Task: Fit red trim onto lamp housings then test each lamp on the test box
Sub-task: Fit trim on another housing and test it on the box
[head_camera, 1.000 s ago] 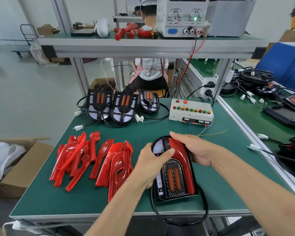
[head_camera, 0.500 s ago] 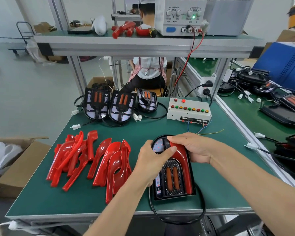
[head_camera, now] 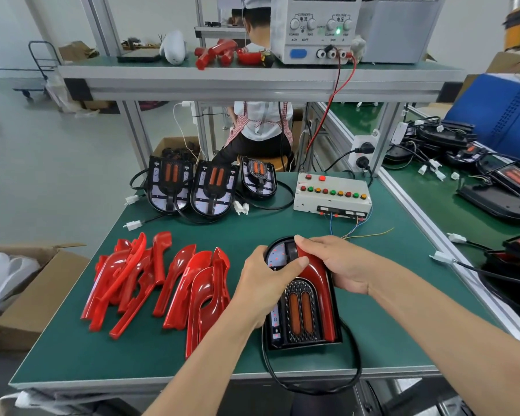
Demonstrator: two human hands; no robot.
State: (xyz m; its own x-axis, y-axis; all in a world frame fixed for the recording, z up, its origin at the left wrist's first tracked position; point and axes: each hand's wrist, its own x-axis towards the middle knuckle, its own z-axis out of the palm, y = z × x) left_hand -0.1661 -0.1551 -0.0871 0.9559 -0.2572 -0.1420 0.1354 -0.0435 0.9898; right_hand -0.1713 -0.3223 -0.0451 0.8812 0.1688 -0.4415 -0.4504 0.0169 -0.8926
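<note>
From the head view, we press a glossy red curved plastic trim [head_camera: 314, 283] onto the black arch-shaped lamp housing [head_camera: 300, 313] lying near the front edge of the green desk [head_camera: 403, 319]. Our left hand [head_camera: 267, 283] pins the housing, thumb on the trim; our right hand [head_camera: 336, 265] wraps the trim's outer edge, its grip holding both parts. We judge uneven pressure could leave the trim unseated, and the black cable [head_camera: 312, 385] hanging off the edge could snag. The red trim pile [head_camera: 156, 280] crowds the left; the white button-topped test box [head_camera: 332, 196] has open room ahead
</note>
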